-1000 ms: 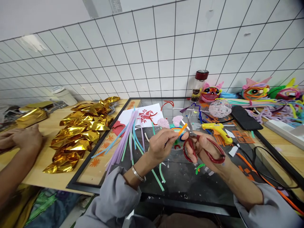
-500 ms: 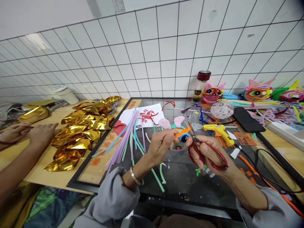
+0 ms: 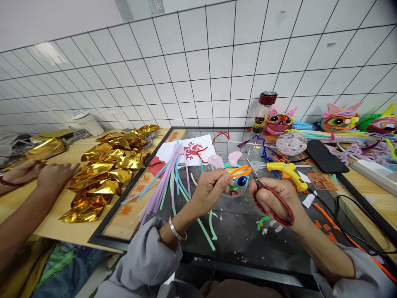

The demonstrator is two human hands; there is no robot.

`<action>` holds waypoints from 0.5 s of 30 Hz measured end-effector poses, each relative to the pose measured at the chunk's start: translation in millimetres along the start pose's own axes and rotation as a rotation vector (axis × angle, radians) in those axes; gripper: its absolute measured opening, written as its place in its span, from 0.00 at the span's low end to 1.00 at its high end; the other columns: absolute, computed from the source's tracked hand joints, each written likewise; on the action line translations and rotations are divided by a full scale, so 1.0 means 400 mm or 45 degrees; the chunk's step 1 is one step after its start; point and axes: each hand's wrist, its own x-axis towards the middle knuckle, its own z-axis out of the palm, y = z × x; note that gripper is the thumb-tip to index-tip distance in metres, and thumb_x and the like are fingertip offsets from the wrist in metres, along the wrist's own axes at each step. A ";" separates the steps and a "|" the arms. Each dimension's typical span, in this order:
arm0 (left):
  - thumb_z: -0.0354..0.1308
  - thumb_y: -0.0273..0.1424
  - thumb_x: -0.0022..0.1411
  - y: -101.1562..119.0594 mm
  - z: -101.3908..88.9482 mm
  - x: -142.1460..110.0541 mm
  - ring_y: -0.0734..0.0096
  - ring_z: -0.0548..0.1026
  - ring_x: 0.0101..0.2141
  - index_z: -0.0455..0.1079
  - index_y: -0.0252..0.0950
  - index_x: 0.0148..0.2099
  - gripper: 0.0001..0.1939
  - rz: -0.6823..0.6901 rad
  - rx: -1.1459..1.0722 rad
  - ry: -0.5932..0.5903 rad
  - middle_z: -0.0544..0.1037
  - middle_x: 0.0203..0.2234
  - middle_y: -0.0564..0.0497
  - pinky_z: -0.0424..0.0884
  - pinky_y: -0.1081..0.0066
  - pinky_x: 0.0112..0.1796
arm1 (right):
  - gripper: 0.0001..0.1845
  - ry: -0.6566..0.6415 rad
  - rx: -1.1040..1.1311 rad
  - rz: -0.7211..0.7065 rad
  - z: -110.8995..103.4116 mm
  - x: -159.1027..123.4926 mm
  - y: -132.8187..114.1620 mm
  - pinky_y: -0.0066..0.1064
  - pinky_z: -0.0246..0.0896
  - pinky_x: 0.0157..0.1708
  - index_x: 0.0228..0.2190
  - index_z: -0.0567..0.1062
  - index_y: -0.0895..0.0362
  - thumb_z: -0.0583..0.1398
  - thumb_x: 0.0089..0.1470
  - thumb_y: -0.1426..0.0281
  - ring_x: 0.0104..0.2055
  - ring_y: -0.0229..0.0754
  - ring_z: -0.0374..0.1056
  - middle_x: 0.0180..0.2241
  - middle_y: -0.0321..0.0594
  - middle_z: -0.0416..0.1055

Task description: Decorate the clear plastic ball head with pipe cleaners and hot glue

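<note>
My left hand (image 3: pixel 211 188) is closed in a pinch on an orange pipe cleaner (image 3: pixel 242 169), bent into a narrow loop that points right. In my right hand (image 3: pixel 287 194) is a pair of scissors (image 3: pixel 258 180) with dark red handles, its blades pointing up and left, just right of the loop and apart from it. Behind the left fingers lies a small animal face (image 3: pixel 238 189) with a blue-ringed eye, pink ears and a red mouth; my left hand partly hides it. Pale green and purple pipe cleaners (image 3: pixel 161 182) fan out left of that hand.
A yellow glue gun (image 3: pixel 287 170) lies to the right, with a black phone (image 3: pixel 326 156) beyond. Finished animal faces (image 3: pixel 339 118) and a lidded bottle (image 3: pixel 264 111) stand along the wall. At left, another person's hands (image 3: pixel 56 176) are beside gold foil (image 3: pixel 102 174).
The scissors in my right hand have moved right and slightly down, away from the orange pipe cleaner. More of the animal face shows. My left hand has barely moved.
</note>
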 end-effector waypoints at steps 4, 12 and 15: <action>0.49 0.41 0.68 -0.012 -0.001 0.003 0.79 0.65 0.20 0.70 0.35 0.29 0.20 0.031 -0.015 0.097 0.68 0.18 0.55 0.61 0.76 0.24 | 0.18 0.334 -0.555 -0.120 -0.045 0.021 0.016 0.25 0.53 0.24 0.31 0.75 0.58 0.66 0.49 0.56 0.23 0.33 0.55 0.21 0.31 0.61; 0.54 0.41 0.66 -0.036 0.002 0.000 0.83 0.62 0.18 0.71 0.34 0.31 0.17 0.008 -0.255 0.256 0.69 0.19 0.56 0.59 0.78 0.21 | 0.17 0.452 -0.569 -0.192 -0.071 0.014 -0.002 0.26 0.52 0.21 0.37 0.76 0.57 0.63 0.52 0.56 0.20 0.32 0.54 0.19 0.29 0.59; 0.56 0.43 0.64 -0.035 0.001 0.009 0.85 0.60 0.16 0.68 0.34 0.30 0.18 -0.060 -0.494 0.466 0.68 0.19 0.57 0.57 0.80 0.19 | 0.17 0.469 -0.496 -0.194 -0.064 0.005 -0.015 0.26 0.50 0.18 0.36 0.76 0.56 0.63 0.53 0.55 0.17 0.31 0.52 0.17 0.28 0.57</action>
